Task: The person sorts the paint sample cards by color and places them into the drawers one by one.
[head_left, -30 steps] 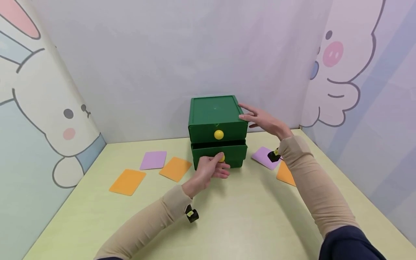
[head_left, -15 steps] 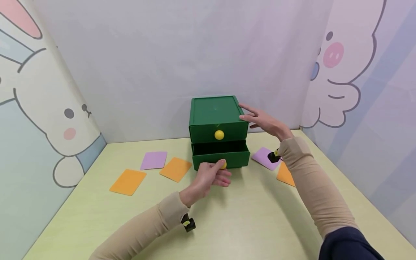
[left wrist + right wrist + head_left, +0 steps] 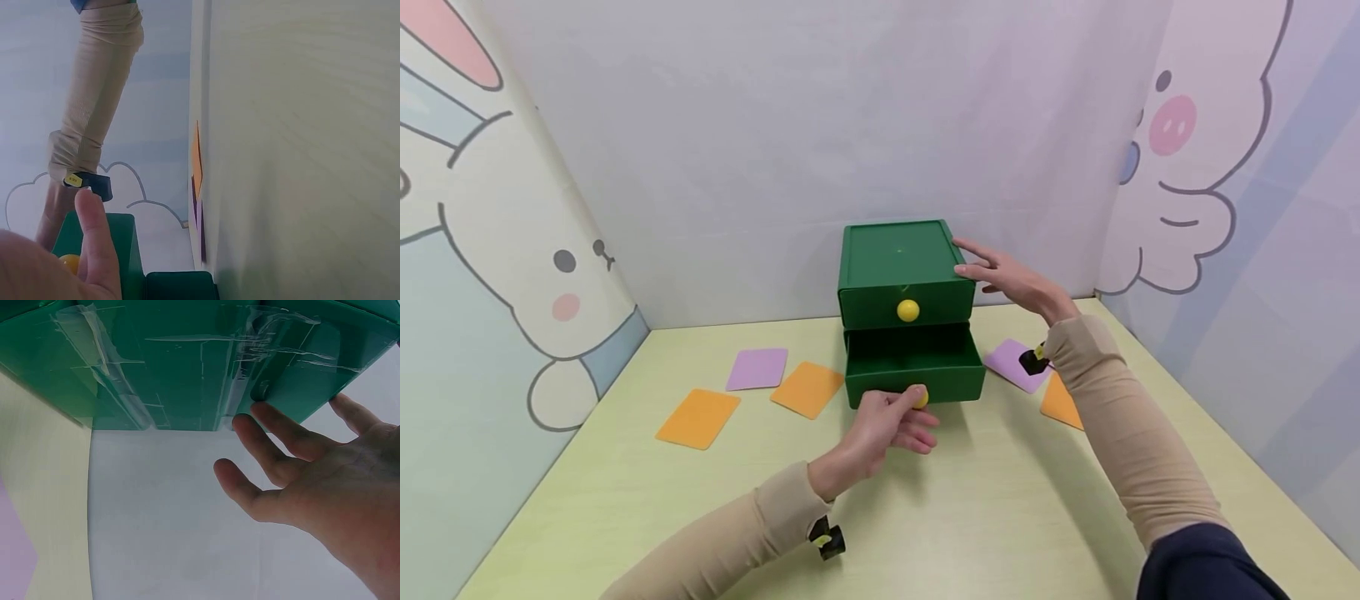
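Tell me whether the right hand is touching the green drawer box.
Touching. In the head view the right hand lies with straight fingers against the upper right edge of the green drawer box; the right wrist view shows fingertips on its side.

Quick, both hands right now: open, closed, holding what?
Left hand: pinches the yellow knob of the pulled-out lower drawer.
Right hand: open, straight fingers against the green drawer cabinet.

The left hand (image 3: pixel 883 421) pinches the yellow knob (image 3: pixel 919 397) of the green drawer box (image 3: pixel 898 262), fingers curled, forearm stretched toward it. The right hand (image 3: pixel 1011 279) lies with straight fingers against the box's right side, arm bent.
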The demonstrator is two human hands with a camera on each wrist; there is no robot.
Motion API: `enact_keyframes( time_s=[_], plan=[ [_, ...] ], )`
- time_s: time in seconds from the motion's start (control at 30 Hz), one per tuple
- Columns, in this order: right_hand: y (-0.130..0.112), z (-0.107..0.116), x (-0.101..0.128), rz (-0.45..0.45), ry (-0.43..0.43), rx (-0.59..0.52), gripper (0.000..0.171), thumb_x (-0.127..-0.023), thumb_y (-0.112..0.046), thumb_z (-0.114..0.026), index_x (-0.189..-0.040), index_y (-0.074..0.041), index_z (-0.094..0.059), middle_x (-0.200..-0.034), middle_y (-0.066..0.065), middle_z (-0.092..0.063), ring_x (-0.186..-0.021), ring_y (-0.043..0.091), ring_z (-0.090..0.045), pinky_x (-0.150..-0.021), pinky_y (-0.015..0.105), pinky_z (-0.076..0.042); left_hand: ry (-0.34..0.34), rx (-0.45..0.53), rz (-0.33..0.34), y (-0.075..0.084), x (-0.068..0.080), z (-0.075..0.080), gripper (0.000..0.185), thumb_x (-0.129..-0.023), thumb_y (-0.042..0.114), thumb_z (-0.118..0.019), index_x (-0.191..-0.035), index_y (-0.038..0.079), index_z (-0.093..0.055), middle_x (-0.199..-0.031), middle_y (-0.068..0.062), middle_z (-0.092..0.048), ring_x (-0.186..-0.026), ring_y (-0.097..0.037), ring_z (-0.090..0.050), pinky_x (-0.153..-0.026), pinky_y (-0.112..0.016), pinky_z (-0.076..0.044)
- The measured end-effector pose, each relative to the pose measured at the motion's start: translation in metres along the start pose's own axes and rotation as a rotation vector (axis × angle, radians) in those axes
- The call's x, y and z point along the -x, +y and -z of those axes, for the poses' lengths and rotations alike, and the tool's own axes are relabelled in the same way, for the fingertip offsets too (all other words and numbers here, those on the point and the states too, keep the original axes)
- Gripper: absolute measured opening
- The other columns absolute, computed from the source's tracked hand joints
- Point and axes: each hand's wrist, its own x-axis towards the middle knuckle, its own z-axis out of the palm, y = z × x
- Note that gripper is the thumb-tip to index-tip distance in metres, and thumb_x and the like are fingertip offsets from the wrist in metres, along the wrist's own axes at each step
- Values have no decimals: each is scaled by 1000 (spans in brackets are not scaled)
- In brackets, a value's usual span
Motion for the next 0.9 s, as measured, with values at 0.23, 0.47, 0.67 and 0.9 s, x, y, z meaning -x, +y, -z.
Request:
enact_keyframes(
  time_s=[0.23,0.47,0.67,0.9],
  plan=[
    [0,-1,0,8,-1,8,67,-98,-42,-50,-155,-37,-15,-164,-5,-4,-149,31,-15,-114,65,-23,-18,0,2,-3,10,-1,44,-95,41,-58,-104,-2,-64,-93,-19,-74,-63,-17,-72,-65,-34,-60],
    [-1,-1,-2,6,1,19,66,-98,-42,-49,-154,-38,-14,-164,-5,-4,-149,32,-15,-113,65,-24,-40,6,7,-6,20,-4,44,-95,39,-58,-104,-3,-64,-99,-27,-71,-62,-17,-71,-64,-35,-61],
    [0,1,-3,2,0,16,66,-98,-42,-49,-154,-38,-14,-164,-5,-4,-149,32,-15,-113,65,-24,-47,0,18,-6,26,-7,44,-95,39,-59,-102,-4,-64,-95,-23,-73,-62,-17,-71,-63,-35,-61],
    [0,1,-1,-2,-3,21,66,-99,-42,-49,-154,-39,-14,-164,-4,-3,-149,32,-15,-113,64,-24,-52,-1,33,-8,32,-10,46,-94,40,-59,-101,-4,-65,-95,-24,-73,-61,-17,-71,-62,-35,-60]
  ],
)
